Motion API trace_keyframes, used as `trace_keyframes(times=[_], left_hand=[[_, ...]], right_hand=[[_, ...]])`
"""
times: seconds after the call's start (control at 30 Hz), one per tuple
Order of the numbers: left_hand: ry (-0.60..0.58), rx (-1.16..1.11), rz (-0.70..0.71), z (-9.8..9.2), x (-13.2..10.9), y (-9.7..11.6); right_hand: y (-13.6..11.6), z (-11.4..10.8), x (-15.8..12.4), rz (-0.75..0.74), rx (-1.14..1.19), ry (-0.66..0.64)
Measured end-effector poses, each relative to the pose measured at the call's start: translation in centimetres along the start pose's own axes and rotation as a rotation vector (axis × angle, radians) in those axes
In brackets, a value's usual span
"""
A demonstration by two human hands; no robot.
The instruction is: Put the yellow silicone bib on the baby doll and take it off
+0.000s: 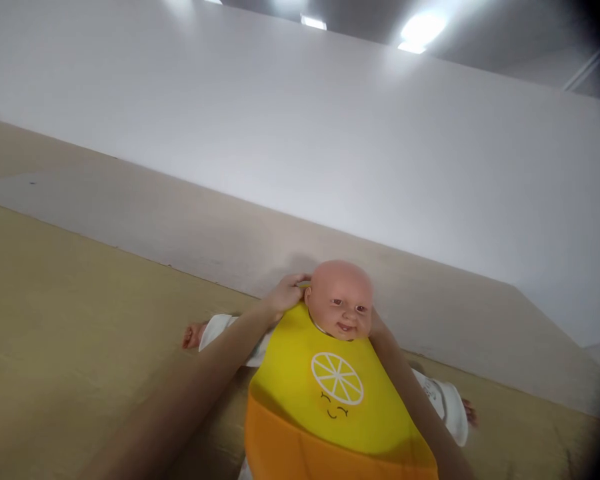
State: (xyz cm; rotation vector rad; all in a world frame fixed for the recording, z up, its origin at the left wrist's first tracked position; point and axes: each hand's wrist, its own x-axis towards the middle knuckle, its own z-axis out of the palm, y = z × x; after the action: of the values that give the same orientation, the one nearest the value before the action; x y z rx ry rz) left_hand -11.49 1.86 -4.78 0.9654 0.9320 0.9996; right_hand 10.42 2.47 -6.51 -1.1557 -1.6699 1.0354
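Observation:
A bald baby doll (341,290) in white clothes lies face up, its arms spread to both sides. Over its chest lies a yellow bib (305,363) with a white citrus slice and a smiling face printed on it, and an orange pocket (300,443) at the bottom. My left hand (287,293) is beside the doll's head, its fingers curled round the bib's yellow neck strap near the ear. On the other side, my right hand (376,325) reaches behind the doll's head and neck; its fingers are hidden there.
The doll lies on a yellowish-brown surface (80,300). Behind it runs a pale grey-beige strip (180,227), then a tall white wall or panel (280,127). Bright ceiling lights (420,30) show at the top.

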Motion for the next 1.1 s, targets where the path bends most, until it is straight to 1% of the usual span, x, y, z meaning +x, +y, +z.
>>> trace_keyframes(times=[0.07, 0.13, 0.23, 0.37, 0.47, 0.57, 0.63, 0.87, 1.1], left_hand=[[0.016, 0.010, 0.004, -0.2, 0.3, -0.5], [0.007, 0.018, 0.009, -0.4, 0.6, -1.0], [-0.005, 0.061, 0.017, -0.8, 0.9, -1.6], [-0.063, 0.087, -0.001, -1.4, 1.3, -2.3], [-0.072, 0.162, 0.057, -1.7, 1.6, -2.5], [-0.054, 0.362, 0.188, -1.9, 1.9, -2.3], [-0.048, 0.460, 0.240, -2.0, 2.0, -2.1], [0.004, 0.606, 0.301, -1.9, 1.6, -1.5], [0.055, 0.761, 0.344, -1.7, 1.2, -0.8]], right_hand=[[-1.4, 0.5, 0.3, 0.049, 0.058, -0.013], [-2.4, 0.6, 0.4, 0.077, 0.080, -0.006], [-2.8, 0.5, 0.3, 0.069, 0.052, -0.017], [-2.5, 0.1, 0.1, 0.055, -0.002, 0.002], [-2.3, -0.2, -0.1, 0.098, -0.043, 0.006], [-2.2, -0.3, -0.2, 0.134, -0.068, -0.001], [-2.1, -0.3, -0.3, 0.141, -0.067, 0.007], [-1.5, -0.2, -0.5, 0.150, -0.065, 0.036], [-0.3, -0.1, 0.1, 0.173, -0.045, 0.064]])
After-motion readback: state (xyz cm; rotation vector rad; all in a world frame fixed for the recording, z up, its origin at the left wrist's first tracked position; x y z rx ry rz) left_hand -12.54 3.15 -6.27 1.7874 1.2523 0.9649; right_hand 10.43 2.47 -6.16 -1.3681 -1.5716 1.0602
